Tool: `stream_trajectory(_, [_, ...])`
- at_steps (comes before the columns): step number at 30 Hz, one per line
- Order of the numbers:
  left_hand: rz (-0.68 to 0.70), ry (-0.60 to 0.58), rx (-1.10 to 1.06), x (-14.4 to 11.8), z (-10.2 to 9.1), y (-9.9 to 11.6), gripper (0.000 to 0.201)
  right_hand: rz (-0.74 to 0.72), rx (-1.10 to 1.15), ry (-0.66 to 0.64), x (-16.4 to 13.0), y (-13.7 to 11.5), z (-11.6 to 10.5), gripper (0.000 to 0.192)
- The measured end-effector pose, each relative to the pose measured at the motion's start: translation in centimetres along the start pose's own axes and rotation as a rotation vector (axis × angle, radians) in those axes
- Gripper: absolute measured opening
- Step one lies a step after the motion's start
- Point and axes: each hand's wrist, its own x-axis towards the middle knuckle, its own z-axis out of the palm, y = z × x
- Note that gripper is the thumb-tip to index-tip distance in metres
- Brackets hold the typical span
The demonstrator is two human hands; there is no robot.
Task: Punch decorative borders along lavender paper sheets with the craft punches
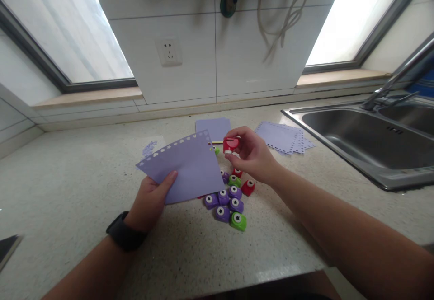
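Note:
My left hand [154,196] grips a sheet of purple paper [191,169] by its lower left part, thumb on top. A row of small punched shapes runs along the sheet's upper edge. Just right of the sheet, my right hand [252,153] pinches a red craft punch [231,145] between thumb and fingers. The punch is held up off the counter, apart from the paper. Beneath and between my hands lie several more craft punches, among them a purple punch [223,213], a green punch [238,221] and a red punch [248,187].
A stack of plain purple paper [212,127] lies behind my hands. Punched purple sheets [276,135] are fanned out near the steel sink [339,151]. Purple paper cut-outs [149,148] sit on the left of the speckled counter [84,191]. A dark flat object [8,248] is at the left edge.

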Motion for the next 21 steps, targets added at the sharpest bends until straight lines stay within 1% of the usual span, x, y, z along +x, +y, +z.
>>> stream_trajectory(2, [0.001,-0.003,0.034,-0.1,0.0,0.1,0.055,-0.044,-0.001,0.018,0.1,-0.1,0.0,0.039])
stream_trajectory(3, [-0.001,-0.008,0.048,-0.1,-0.1,0.1,0.055,-0.041,0.03,0.026,0.1,-0.1,0.0,0.039])
stream_trajectory(7, [0.02,-0.017,0.134,-0.1,-0.2,0.1,0.052,0.058,0.218,0.08,0.1,0.0,0.0,0.036])
stream_trajectory(9, [0.047,-0.017,0.185,-0.1,-0.3,0.1,0.05,0.094,0.266,0.112,0.0,0.0,0.0,0.037])
stream_trajectory(12, [0.081,-0.023,0.236,-0.2,-0.3,0.2,0.049,0.101,0.283,0.118,0.0,-0.2,0.1,0.039])
stream_trajectory(17, [0.13,-0.032,0.282,-0.2,-0.3,0.3,0.047,0.049,0.27,0.068,0.0,-0.8,0.4,0.042])
stream_trajectory(21, [0.184,-0.021,0.322,0.0,-0.2,0.1,0.046,0.032,0.235,0.063,0.0,-1.2,0.5,0.043])
